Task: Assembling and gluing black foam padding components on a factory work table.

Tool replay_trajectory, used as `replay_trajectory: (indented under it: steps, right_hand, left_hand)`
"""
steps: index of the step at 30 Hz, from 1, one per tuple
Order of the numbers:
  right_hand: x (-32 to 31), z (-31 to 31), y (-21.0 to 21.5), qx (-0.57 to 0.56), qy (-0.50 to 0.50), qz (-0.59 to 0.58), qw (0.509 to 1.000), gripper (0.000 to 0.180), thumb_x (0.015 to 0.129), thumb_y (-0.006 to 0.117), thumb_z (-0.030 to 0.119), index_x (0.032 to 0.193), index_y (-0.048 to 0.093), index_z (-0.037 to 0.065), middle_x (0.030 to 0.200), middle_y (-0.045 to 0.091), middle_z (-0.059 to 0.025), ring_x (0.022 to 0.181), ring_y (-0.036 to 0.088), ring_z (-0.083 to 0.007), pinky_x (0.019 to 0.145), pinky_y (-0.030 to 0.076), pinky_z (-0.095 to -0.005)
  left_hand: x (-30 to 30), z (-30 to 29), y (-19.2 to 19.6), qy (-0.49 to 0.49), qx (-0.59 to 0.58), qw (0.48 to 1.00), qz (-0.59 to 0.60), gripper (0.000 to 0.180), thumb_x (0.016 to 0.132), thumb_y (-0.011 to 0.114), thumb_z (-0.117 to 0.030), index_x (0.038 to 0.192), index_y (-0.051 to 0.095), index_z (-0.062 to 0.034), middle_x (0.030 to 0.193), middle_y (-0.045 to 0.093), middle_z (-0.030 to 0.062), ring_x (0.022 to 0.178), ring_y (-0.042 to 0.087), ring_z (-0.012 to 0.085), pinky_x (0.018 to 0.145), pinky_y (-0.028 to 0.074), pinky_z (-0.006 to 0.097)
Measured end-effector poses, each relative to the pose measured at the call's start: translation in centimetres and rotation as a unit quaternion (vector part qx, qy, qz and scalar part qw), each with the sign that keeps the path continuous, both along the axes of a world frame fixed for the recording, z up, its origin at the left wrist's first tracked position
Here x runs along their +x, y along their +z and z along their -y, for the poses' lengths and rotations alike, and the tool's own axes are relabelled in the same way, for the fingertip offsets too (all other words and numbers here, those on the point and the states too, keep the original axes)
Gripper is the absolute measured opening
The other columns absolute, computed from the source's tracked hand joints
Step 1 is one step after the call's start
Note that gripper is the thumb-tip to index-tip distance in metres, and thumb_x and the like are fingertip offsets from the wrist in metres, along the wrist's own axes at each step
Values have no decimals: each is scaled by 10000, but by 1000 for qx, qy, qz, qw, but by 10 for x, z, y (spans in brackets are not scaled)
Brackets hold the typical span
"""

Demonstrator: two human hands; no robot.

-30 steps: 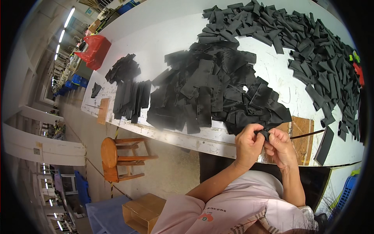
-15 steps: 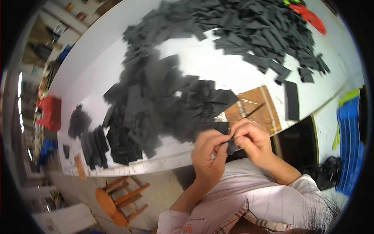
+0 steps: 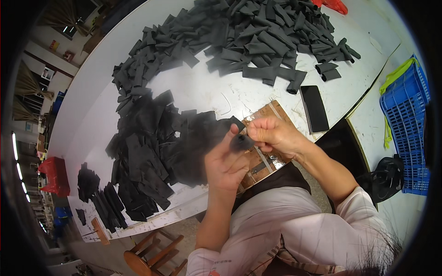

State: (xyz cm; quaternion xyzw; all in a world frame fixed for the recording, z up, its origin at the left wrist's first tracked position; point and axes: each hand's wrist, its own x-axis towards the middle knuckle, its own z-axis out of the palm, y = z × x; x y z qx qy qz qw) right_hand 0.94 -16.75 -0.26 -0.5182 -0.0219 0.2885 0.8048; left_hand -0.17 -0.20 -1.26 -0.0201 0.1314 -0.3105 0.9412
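Note:
Just above the near table edge, a small black fabric piece (image 3: 241, 143) is between my hands, blurred by motion. My right hand (image 3: 275, 136) pinches its right side between thumb and fingers. Behind and left of it is my left hand (image 3: 225, 164), its lower fingers curled and one digit pointing up along the piece. Under the hands lies a brown board (image 3: 266, 114) with clear tape across it, partly hidden by them. Flat, dark fabric pieces (image 3: 138, 154) are heaped left of my left hand. Farther back spreads a large pile of rolled dark grey fabric pieces (image 3: 264, 39).
A black phone (image 3: 315, 108) lies right of the board. On the right stands a blue plastic basket (image 3: 405, 124), with a black bag (image 3: 387, 177) beside it. A wooden stool (image 3: 152, 253) is below the table's left edge. A red bin (image 3: 55, 176) stands at far left.
My view has turned, so the piles and phone sit farther left. Both hands are higher over the board, the left more upright. The thin dark stick by my right hand no longer shows.

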Motion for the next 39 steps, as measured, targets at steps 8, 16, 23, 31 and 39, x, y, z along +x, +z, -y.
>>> replay_trajectory:
  steps: [8,16,23,31,39]
  right_hand:
    - [4,2,-10,-86,0,86,993,185,831,518,197,733,528,40,600,491,-28,509,429,-82,458,333,-214]
    - [-11,2,43,-444,-30,584,679,263,697,614,188,886,535,23,701,523,-66,676,544,-231,533,411,-313]
    - [-14,5,-6,-451,-25,523,723,122,692,585,128,685,525,21,660,548,-126,614,555,-275,498,423,-361]
    - [-13,13,-45,-348,-45,487,800,153,717,533,91,829,534,-12,693,541,-162,663,537,-352,570,432,-403]
    - [-4,14,-11,-400,11,486,777,126,731,525,116,780,545,2,691,551,-140,670,548,-324,577,434,-385]
  left_hand:
    - [-11,11,11,221,662,581,420,343,771,508,25,1111,498,-16,945,565,78,738,532,102,574,416,169]
    - [-19,12,23,323,481,729,364,106,813,539,-35,880,520,45,888,583,118,804,539,150,739,442,277]
    - [-20,15,-3,237,481,775,334,143,809,535,-30,929,501,43,891,576,145,820,568,201,731,487,358]
    - [-2,26,32,106,685,502,517,147,682,600,59,819,575,13,806,571,60,629,535,90,525,417,211]
    - [-10,21,25,203,519,679,478,167,791,585,-84,930,537,-5,853,576,129,765,545,171,726,435,275]
